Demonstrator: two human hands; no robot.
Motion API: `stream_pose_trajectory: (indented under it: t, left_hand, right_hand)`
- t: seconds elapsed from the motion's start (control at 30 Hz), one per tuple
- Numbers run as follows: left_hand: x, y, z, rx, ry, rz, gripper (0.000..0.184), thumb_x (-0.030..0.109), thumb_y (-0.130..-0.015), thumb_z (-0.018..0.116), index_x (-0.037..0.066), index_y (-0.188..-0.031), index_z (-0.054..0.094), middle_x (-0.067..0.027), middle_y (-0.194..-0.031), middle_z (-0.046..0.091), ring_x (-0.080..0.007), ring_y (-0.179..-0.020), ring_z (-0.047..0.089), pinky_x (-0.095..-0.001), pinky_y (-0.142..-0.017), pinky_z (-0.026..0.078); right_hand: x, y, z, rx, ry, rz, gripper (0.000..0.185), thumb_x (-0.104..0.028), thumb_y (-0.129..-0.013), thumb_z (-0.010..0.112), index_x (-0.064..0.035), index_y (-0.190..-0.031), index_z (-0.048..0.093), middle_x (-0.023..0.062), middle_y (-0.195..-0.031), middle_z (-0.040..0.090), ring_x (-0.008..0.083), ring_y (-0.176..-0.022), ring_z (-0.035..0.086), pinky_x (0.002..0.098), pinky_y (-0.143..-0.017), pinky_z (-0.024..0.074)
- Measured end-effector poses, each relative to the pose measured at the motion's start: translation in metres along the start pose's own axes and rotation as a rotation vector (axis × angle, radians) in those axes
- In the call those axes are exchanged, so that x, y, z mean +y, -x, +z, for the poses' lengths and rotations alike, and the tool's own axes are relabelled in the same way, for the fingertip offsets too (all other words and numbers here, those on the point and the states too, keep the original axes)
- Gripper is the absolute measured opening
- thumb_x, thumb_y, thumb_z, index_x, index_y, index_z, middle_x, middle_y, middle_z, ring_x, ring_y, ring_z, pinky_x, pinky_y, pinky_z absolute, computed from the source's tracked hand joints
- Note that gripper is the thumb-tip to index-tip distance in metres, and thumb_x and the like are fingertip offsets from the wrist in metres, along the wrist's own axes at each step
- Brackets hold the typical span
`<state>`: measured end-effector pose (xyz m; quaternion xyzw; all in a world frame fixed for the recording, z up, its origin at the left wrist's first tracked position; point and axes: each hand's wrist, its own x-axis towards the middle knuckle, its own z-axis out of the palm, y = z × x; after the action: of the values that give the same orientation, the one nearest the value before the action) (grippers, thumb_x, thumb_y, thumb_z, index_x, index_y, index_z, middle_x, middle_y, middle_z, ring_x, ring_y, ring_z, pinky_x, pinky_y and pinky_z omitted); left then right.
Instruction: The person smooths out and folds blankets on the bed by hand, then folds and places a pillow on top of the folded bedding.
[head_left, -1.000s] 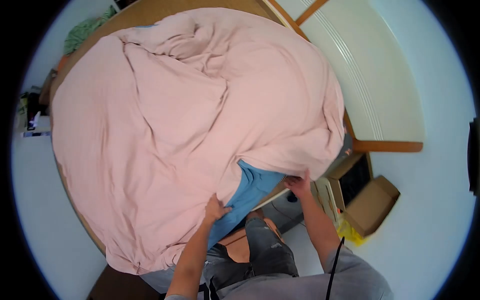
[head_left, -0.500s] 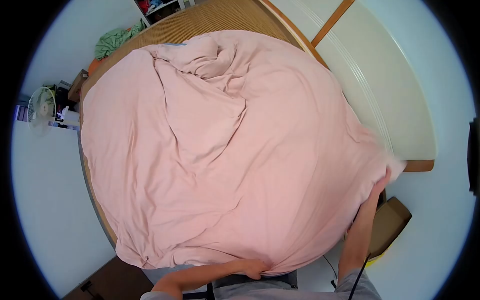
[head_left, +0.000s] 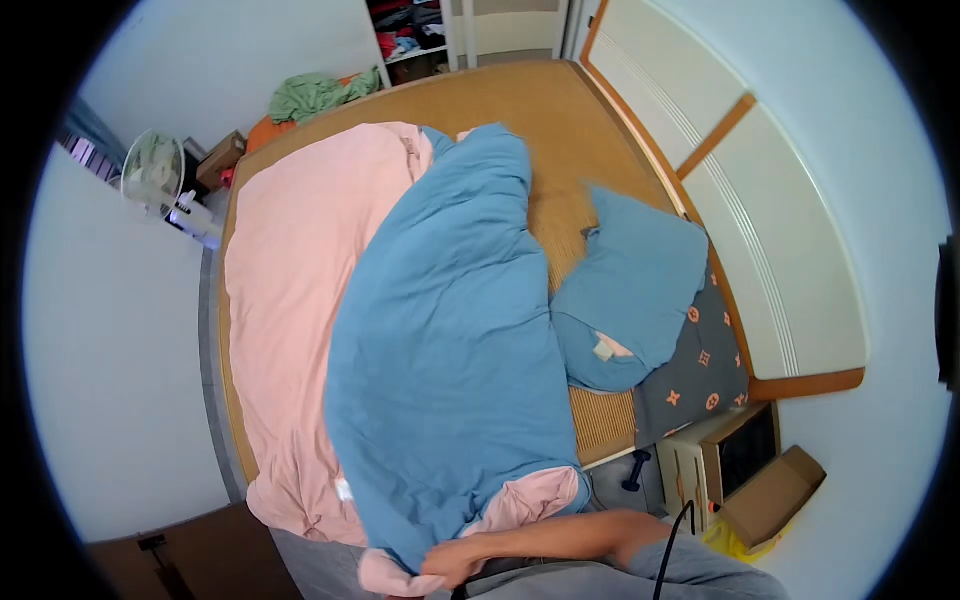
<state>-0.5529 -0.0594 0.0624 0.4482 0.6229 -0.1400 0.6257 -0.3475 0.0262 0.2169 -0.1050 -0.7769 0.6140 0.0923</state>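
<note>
My right hand reaches across the front of my body, its fingers closed on the near edge of a quilt. That quilt is blue on one face and pink on the other. It lies folded over on the bed, with blue uppermost in the middle and pink along the left. Near my right hand a pink corner sticks out, and a turned-back pink flap shows beside my forearm. My left hand is not visible. Two blue pillows overlap on the right, beside a dark grey patterned pillow.
A woven mat covers the bed, with a cream headboard on the right. Beside the near right corner are a dumbbell, a cabinet and an open cardboard box. A fan stands beyond the left side.
The quilt's right side has been folded over to the left, showing its blue face and uncovering the pillows and mat. My right hand moved left and down; my left hand went out of sight.
</note>
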Motion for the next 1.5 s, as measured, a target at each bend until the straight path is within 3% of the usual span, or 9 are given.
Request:
stream_pose_trajectory:
  t: [0.23,0.43,0.6,0.67,0.8,0.93,1.03,1.13,1.5]
  left_hand:
    - [-0.225,0.039,-0.014,0.372,0.212,-0.434,0.02,0.022,-0.08,0.046,0.005,-0.075,0.055,-0.0059,-0.06,0.052,-0.018,-0.048,0.049,-0.0323,-0.043,0.038]
    - [-0.164,-0.065,-0.084,0.685,0.056,-0.009,0.035,0.033,-0.08,0.048,0.003,-0.065,0.06,-0.0079,-0.057,0.057,-0.0173,-0.046,0.052,-0.0323,-0.044,0.041]
    - [0.05,-0.109,-0.141,0.501,0.267,0.317,0.026,0.02,-0.081,0.055,-0.002,-0.092,0.061,-0.009,-0.073,0.062,-0.0135,-0.068,0.058,-0.0281,-0.063,0.047]
    - [0.115,-0.103,-0.147,0.413,0.303,0.395,0.024,0.018,-0.081,0.056,-0.001,-0.095,0.06,-0.006,-0.078,0.063,-0.0119,-0.07,0.058,-0.0256,-0.064,0.046]
    - [0.159,-0.091,-0.138,0.376,0.379,0.405,0.023,0.017,-0.081,0.056,-0.001,-0.095,0.06,-0.0075,-0.08,0.064,-0.0124,-0.072,0.058,-0.0253,-0.066,0.047]
    - [0.1,-0.111,-0.095,0.391,0.138,0.281,0.031,0.024,-0.077,0.059,0.001,-0.097,0.06,-0.0119,-0.083,0.064,-0.0188,-0.076,0.061,-0.0286,-0.07,0.048]
    - [0.059,-0.105,-0.062,0.233,-0.167,0.072,0.042,0.034,-0.073,0.061,0.003,-0.101,0.06,-0.0133,-0.087,0.064,-0.0243,-0.081,0.062,-0.0322,-0.073,0.048]
    - [0.043,-0.097,-0.04,0.107,-0.537,-0.021,0.049,0.038,-0.071,0.061,0.005,-0.107,0.058,-0.0135,-0.093,0.064,-0.0268,-0.088,0.061,-0.0335,-0.078,0.048]
    - [0.064,-0.099,-0.006,0.064,-0.13,-0.275,0.049,0.037,-0.07,0.06,0.004,-0.106,0.06,-0.0163,-0.1,0.062,-0.025,-0.095,0.059,-0.0308,-0.083,0.045]
  right_hand:
    - [0.049,0.001,0.009,-0.578,0.14,0.07,0.028,-0.016,-0.054,0.063,-0.0015,-0.078,0.063,0.0177,-0.077,0.063,0.0345,-0.075,0.06,0.0425,-0.062,0.0461]
    - [0.056,0.018,-0.052,-0.423,0.194,0.399,0.023,-0.023,-0.068,0.063,-0.0078,-0.085,0.065,0.0095,-0.084,0.064,0.0265,-0.081,0.061,0.0377,-0.067,0.0464]
    - [0.196,0.305,-0.261,0.877,-0.342,0.529,0.029,-0.024,-0.09,0.045,-0.001,-0.104,0.057,0.0081,-0.089,0.061,0.017,-0.07,0.055,0.0307,-0.063,0.0479]
    - [0.07,0.451,-0.309,1.661,-0.199,0.583,0.038,-0.029,-0.091,0.039,0.0002,-0.114,0.047,0.0135,-0.103,0.054,0.021,-0.086,0.053,0.0329,-0.072,0.0477]
    - [-0.081,0.673,-0.17,2.575,0.124,0.36,0.055,-0.037,-0.091,0.033,0.0038,-0.128,0.034,0.0205,-0.123,0.044,0.0268,-0.109,0.05,0.036,-0.084,0.0474]
    - [-0.107,0.545,-0.042,3.092,0.019,1.059,0.06,-0.034,-0.084,0.047,0.0111,-0.123,0.036,0.0162,-0.121,0.047,0.0258,-0.106,0.051,0.0346,-0.083,0.0468]
    - [-0.049,0.556,0.035,3.324,-0.382,0.838,0.053,-0.027,-0.084,0.047,0.0095,-0.122,0.038,0.0167,-0.121,0.047,0.0304,-0.105,0.05,0.0457,-0.086,0.0446]
    - [0.042,0.609,0.111,2.922,-0.804,0.348,0.052,-0.026,-0.081,0.053,0.0014,-0.124,0.04,0.0153,-0.122,0.048,0.0329,-0.107,0.05,0.0472,-0.089,0.043]
    - [0.021,0.582,0.051,2.849,-0.725,0.596,0.05,-0.023,-0.082,0.056,-0.0004,-0.124,0.041,0.0187,-0.122,0.047,0.031,-0.106,0.052,0.044,-0.087,0.0468]
